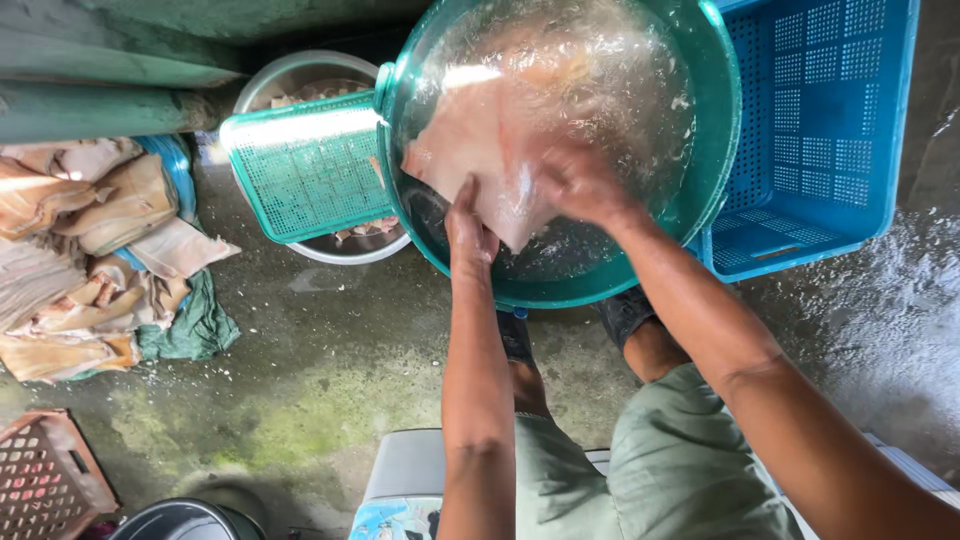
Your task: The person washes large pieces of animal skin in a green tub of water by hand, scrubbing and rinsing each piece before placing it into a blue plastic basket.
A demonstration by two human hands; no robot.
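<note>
The left hand [468, 232] has its fingers closed on the near edge of a big, pale pink piece of fish [490, 150]. The right hand [578, 180] lies on top of the fish, fingers curled, gripping it. The fish sits in water inside a round green basin [722, 130]. A blue crate [830, 120] stands just behind.

The green basin [715, 150] is walled by its rim all around, so a hand can enter only from above. The pale flat piece [480, 150] fills most of the water. On the left the green basket [305, 170] touches the rim, with the metal bowl [300, 75] under it. On the right the blue crate [820, 120] stands just beside, perhaps touching. The concrete floor [330, 350] in front is open.
</note>
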